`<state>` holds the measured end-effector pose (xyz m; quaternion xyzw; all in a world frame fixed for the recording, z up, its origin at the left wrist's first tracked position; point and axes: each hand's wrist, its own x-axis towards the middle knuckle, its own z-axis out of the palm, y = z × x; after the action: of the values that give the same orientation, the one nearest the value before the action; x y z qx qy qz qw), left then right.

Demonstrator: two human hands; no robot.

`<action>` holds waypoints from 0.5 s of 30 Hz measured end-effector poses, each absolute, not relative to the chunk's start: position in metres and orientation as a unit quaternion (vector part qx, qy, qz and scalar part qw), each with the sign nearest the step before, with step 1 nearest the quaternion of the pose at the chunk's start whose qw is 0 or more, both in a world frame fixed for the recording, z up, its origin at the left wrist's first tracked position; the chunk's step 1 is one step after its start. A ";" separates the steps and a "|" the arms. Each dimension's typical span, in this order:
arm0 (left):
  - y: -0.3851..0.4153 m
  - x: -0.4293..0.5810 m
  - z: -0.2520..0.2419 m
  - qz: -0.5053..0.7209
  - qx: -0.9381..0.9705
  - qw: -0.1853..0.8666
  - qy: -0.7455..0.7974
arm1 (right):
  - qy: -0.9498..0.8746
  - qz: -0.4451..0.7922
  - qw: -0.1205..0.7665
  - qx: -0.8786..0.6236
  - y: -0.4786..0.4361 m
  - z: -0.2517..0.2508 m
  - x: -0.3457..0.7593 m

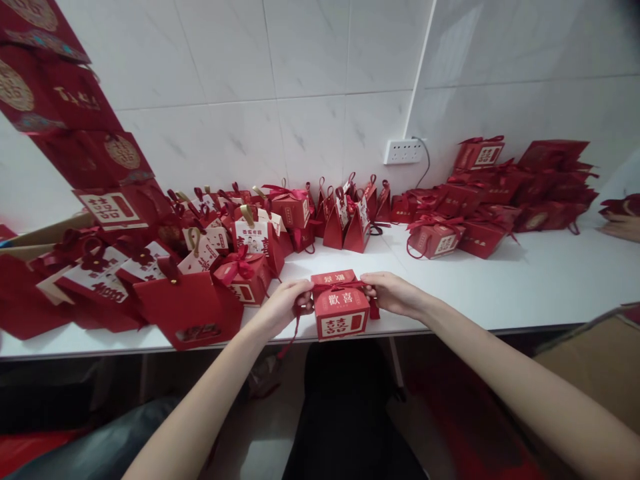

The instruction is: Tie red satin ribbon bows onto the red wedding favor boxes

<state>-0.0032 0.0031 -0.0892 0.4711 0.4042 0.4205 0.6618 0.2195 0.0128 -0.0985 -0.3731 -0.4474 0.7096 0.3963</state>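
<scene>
A red gift box (pixel 341 308) with a white and gold label on its front sits at the table's front edge, right before me. Dark red ribbon (pixel 340 286) runs across its top, crossing in the middle. At the box's left side, my left hand (pixel 294 299) pinches one end of the ribbon, and a loose tail hangs below it. On the opposite side my right hand (pixel 387 293) is closed on the other end, its fingertips partly hidden by the box. The ribbon looks drawn out between both hands.
Red gift boxes and bags (pixel 185 307) crowd the white table (pixel 415 300) on the left, with more boxes (pixel 485 200) stacked at the right. A tall stack of red boxes (pixel 115 160) leans at far left. A power strip (pixel 403 152) is on the wall. Cardboard (pixel 595 360) stands at lower right.
</scene>
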 end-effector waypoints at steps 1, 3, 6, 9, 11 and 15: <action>0.003 -0.004 -0.093 0.424 0.466 0.665 0.401 | -0.440 0.710 0.406 -0.371 0.012 -0.100 0.218; 0.001 -0.004 -0.100 0.435 0.456 0.669 0.394 | -0.424 0.711 0.425 -0.366 0.011 -0.104 0.216; 0.000 -0.005 -0.109 0.456 0.441 0.669 0.387 | -0.404 0.714 0.444 -0.361 0.012 -0.112 0.213; -0.002 -0.004 -0.118 0.477 0.427 0.665 0.384 | -0.395 0.714 0.453 -0.359 0.012 -0.120 0.211; -0.001 -0.002 -0.124 0.488 0.421 0.662 0.382 | -0.396 0.712 0.457 -0.357 0.011 -0.125 0.210; 0.002 -0.001 -0.127 0.493 0.431 0.653 0.380 | -0.419 0.698 0.460 -0.355 0.009 -0.131 0.209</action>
<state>-0.0007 0.0019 -0.1265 0.4315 0.3802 0.4927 0.6531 0.2094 0.0093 -0.1306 -0.3547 -0.4185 0.6978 0.4605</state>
